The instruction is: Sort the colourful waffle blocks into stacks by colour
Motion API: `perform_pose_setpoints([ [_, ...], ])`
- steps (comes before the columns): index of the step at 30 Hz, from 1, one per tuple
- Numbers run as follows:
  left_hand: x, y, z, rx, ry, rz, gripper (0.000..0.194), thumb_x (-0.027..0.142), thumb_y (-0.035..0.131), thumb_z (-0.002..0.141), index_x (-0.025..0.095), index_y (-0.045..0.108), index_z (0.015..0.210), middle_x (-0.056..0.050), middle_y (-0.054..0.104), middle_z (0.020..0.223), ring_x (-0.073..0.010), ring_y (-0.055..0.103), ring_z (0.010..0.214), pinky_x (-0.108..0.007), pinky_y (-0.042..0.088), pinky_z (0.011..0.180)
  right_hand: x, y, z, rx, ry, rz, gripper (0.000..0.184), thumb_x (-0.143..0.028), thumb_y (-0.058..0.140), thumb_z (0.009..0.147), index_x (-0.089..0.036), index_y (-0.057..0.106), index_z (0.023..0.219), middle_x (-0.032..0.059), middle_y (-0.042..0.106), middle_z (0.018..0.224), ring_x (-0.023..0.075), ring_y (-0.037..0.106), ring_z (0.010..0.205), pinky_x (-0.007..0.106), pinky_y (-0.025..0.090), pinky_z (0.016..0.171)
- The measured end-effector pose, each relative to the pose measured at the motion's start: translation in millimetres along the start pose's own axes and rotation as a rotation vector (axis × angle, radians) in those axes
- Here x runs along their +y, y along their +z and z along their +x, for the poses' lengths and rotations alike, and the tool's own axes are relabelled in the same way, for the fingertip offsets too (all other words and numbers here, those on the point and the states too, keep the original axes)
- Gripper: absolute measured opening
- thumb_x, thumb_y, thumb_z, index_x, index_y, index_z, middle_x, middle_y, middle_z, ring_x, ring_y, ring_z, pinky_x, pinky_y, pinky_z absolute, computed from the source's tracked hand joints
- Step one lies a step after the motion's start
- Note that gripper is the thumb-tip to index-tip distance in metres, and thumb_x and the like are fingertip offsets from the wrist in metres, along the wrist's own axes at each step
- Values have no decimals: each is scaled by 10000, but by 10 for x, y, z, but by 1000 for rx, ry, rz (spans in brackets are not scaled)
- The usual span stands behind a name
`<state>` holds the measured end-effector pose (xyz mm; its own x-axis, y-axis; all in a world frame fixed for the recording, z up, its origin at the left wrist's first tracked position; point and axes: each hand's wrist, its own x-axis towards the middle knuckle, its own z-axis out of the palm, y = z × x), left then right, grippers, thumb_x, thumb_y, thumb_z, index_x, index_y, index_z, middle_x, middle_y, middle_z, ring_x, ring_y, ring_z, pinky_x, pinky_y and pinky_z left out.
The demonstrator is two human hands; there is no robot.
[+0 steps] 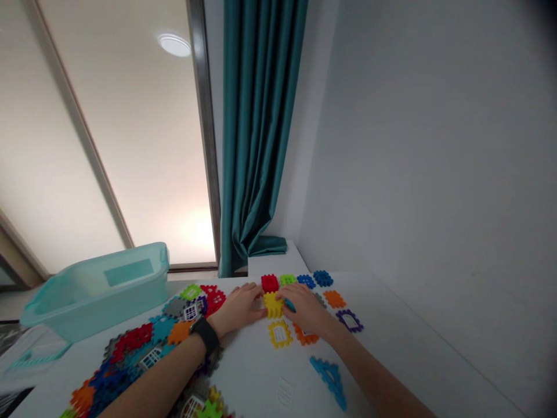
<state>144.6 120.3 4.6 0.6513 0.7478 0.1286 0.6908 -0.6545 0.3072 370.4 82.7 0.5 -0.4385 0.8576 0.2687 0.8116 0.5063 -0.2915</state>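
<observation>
Both my hands meet over a yellow interlocking tile (272, 305) on the white table (261, 371). My left hand (241, 307), with a black watch (205, 335) on its wrist, has its fingers pressed against the tile's left side. My right hand (304, 309) grips the tile's right side, and a teal piece (289, 306) shows under its fingers. A red tile (270, 283), a green tile (288, 279) and a blue tile (306, 281) lie in a row just beyond.
A pile of coloured tiles (143, 348) covers the table's left. A teal plastic bin (96, 290) stands at far left. Loose pieces lie around: yellow window frame (279, 334), purple frame (349, 320), orange tile (334, 299), blue triangle (331, 380). A teal curtain (256, 133) hangs behind.
</observation>
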Motion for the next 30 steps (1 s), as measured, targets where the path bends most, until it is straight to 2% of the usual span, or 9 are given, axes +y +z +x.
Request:
perform_pose_setpoints([
  [10,-11,23,4,-17,5,10,286,372,644,869,236,627,1120,-77,662,1157,-291,600,1129,-387,460,924,-22,10,-8,7,-9,2,280,-85,614,818,-230,670,1051,64,705,1162,242,605,1159,433,399,1051],
  [18,-7,26,13,-19,-1,30,235,380,639,869,227,634,1047,-76,670,1117,-289,607,1105,-386,461,912,-16,5,-14,16,3,6,279,-78,602,809,-232,670,1031,58,712,1149,239,612,1153,419,413,1033],
  [30,-76,-27,-50,12,4,51,315,427,681,860,229,634,1101,-78,661,1158,-288,612,1120,-383,461,930,-49,-90,-10,43,2,11,283,-82,610,824,-221,670,1063,68,703,1173,251,601,1185,443,405,1058],
])
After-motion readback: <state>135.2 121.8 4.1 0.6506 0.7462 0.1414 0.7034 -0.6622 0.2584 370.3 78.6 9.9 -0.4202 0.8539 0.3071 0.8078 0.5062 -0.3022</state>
